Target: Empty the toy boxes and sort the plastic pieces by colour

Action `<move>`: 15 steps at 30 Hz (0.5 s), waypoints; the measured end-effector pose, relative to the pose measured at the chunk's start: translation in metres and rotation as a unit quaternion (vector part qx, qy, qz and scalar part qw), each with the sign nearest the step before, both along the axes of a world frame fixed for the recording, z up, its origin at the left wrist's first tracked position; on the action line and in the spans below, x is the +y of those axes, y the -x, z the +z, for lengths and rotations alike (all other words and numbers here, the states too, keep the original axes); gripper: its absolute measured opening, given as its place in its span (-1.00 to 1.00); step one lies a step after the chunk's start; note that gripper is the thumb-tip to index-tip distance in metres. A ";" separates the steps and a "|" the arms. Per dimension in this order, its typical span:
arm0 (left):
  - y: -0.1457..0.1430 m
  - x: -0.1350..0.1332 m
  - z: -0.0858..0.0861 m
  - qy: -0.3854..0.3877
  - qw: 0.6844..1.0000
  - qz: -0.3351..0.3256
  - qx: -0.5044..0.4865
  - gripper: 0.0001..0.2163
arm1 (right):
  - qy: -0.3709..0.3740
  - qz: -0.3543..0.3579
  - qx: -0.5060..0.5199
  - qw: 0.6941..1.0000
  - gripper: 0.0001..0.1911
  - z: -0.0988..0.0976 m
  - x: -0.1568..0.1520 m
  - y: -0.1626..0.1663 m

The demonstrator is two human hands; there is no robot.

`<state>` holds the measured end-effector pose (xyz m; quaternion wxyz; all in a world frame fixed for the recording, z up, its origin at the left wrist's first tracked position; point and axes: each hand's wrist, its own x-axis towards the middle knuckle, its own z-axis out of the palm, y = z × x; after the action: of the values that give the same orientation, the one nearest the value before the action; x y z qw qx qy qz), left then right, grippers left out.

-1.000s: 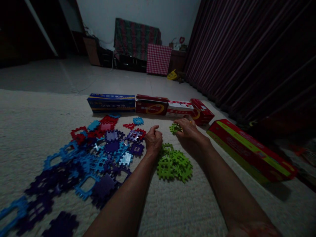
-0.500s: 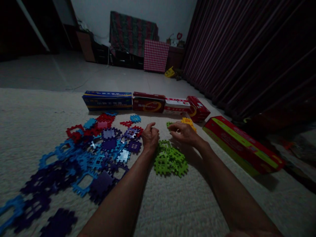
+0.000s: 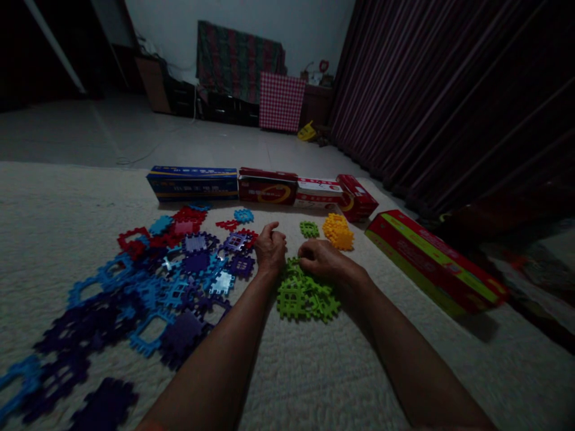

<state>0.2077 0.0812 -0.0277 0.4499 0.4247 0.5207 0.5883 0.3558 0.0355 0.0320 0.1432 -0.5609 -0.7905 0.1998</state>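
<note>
Green notched plastic building pieces [image 3: 294, 301] lie in a heap on the pale mat, between and just below my hands. My right hand [image 3: 326, 258] is bent over the heap's upper edge, its fingertips pinched at a green piece that is partly hidden. Beside the heap's upper left, my left hand [image 3: 271, 250] rests with a finger stretched out and the others loosely curled; nothing shows in it. One small green piece [image 3: 309, 228] lies apart beyond my right hand. To its right sits a stack of yellow pieces [image 3: 338, 230].
Blue, purple and red pieces [image 3: 195, 262] spread widely on my left. A blue box [image 3: 193, 184], a dark red box [image 3: 268, 186] and a white-and-red box [image 3: 318, 191] line the far side. On the right lies a long red-and-green box [image 3: 435, 260].
My right hand has drawn back from the small green piece near the yellow stack to the green heap. That piece now lies uncovered. My left hand has hardly moved.
</note>
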 end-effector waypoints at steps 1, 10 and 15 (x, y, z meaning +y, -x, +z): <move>0.000 0.000 -0.001 -0.001 1.000 0.003 -0.009 -0.58 | 0.018 -0.012 0.031 0.999 -0.89 0.001 0.000 -0.002; 0.003 -0.002 0.008 0.006 0.998 0.028 -0.051 -0.55 | 0.041 -0.086 0.268 0.959 -0.79 0.006 0.008 -0.026; 0.003 -0.002 0.010 0.004 0.998 0.031 -0.045 -0.56 | -0.149 -0.056 0.126 0.979 -0.92 -0.004 0.010 -0.023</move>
<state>0.2049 0.0790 -0.0173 0.4565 0.3794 0.5151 0.6183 0.3792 0.0451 0.0277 0.3345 -0.5469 -0.7545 0.1403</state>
